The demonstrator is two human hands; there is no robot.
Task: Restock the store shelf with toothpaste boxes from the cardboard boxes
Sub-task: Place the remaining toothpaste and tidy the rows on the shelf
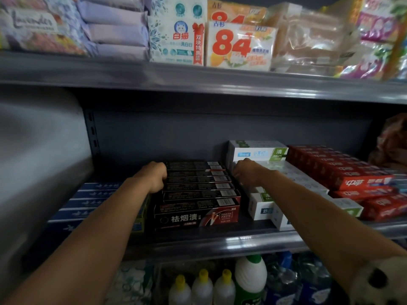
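**Two hands at a row of black toothpaste boxes**

Two bare hands reach into the middle shelf (220, 241). The left hand (154, 176) sits at the left ends of the black toothpaste boxes (198, 190), its fingers curled down against those ends. The right hand (246, 171) is at the right rear of the same row, fingers bent downward between the black boxes and the white-and-green toothpaste boxes (259, 153); whether these fingers actually clamp a box cannot be told, since the tips are hidden. The black boxes lie flat in a stepped row running from the hands toward the shelf's front lip.

Left of the left fingers lie blue toothpaste boxes (88, 201), partly under the forearm. Right of the right fingers, beyond the white-and-green stack, sit red toothpaste boxes (343, 170). Above the hands, the upper shelf (198, 80) carries soap packs (240, 45) and lavender-coloured packets (114, 27). Below the hands stand yellow-capped bottles (202, 289) and a green-capped white bottle (251, 276).
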